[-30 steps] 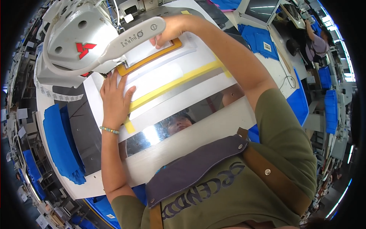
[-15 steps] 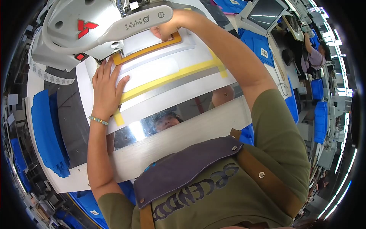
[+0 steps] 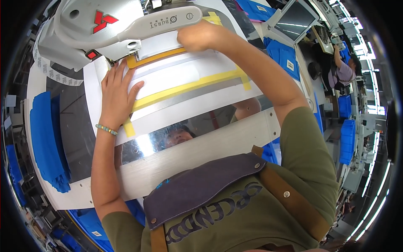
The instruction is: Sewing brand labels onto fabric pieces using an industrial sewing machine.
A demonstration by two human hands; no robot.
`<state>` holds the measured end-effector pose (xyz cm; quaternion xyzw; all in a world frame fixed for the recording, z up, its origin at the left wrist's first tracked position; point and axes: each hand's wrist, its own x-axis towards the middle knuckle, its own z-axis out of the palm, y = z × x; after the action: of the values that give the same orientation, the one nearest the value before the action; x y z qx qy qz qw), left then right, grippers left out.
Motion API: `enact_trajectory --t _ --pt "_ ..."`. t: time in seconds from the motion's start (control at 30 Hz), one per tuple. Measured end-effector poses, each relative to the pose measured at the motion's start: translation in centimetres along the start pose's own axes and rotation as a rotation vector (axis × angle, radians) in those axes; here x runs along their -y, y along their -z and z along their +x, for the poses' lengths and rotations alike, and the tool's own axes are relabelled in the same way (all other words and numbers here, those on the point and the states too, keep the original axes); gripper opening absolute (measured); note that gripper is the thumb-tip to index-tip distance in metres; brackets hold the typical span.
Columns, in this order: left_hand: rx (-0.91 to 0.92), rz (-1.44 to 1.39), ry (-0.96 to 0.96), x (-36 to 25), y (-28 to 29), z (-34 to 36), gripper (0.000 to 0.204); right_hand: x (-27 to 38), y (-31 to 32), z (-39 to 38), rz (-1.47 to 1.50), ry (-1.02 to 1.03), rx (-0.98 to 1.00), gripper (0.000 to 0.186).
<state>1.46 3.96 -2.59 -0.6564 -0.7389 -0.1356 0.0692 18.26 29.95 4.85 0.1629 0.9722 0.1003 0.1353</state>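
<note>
My left hand (image 3: 115,90) lies flat with fingers stretched, its fingertips at the left end of an orange frame (image 3: 157,57). That frame borders a white panel (image 3: 158,45) beneath the white sewing machine head (image 3: 79,42). At the frame's right end my right hand (image 3: 200,37) is closed, knuckles up; its fingertips are hidden beneath it, so what they grip cannot be seen. Under both hands is a white sheet (image 3: 166,80) edged with yellow tape (image 3: 184,87). A light grey lamp arm (image 3: 168,20) with a button reaches across just above the panel.
A stack of blue fabric (image 3: 47,140) lies at the left. A shiny metal plate (image 3: 201,130) runs along the near side. Back right are a screen (image 3: 293,20) and blue pieces (image 3: 282,59). Another person (image 3: 346,72) works farther right.
My right hand has turned and shifted slightly right and nearer; its fingers, seen before on the panel's edge, are now hidden. The left hand stays at the frame. The whole view has shifted slightly.
</note>
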Motion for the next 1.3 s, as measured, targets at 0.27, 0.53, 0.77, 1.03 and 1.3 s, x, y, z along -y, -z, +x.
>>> enact_trajectory --t 0.27,0.53,0.77,1.03,1.3 --pt "-0.028 -0.05 0.01 -0.2 0.1 0.0 0.051 0.1 0.9 3.0 1.177 0.17 -0.052 0.024" --pt "-0.097 -0.112 0.045 -0.2 -0.2 0.1 0.056 4.9 -0.7 4.6 1.72 0.036 0.119 0.033" --pt "-0.125 0.025 0.217 2.8 3.5 -0.7 0.05 0.9 -3.3 -1.9 1.554 0.071 -0.425 0.031" --pt "-0.356 0.631 0.526 15.1 9.2 -8.3 0.029 -2.4 -6.9 -5.6 1.528 -0.126 -0.637 0.023" --pt "-0.433 0.357 0.666 19.9 9.1 -14.9 0.017 -1.2 -6.6 -5.8 1.505 -0.059 -0.532 0.019"
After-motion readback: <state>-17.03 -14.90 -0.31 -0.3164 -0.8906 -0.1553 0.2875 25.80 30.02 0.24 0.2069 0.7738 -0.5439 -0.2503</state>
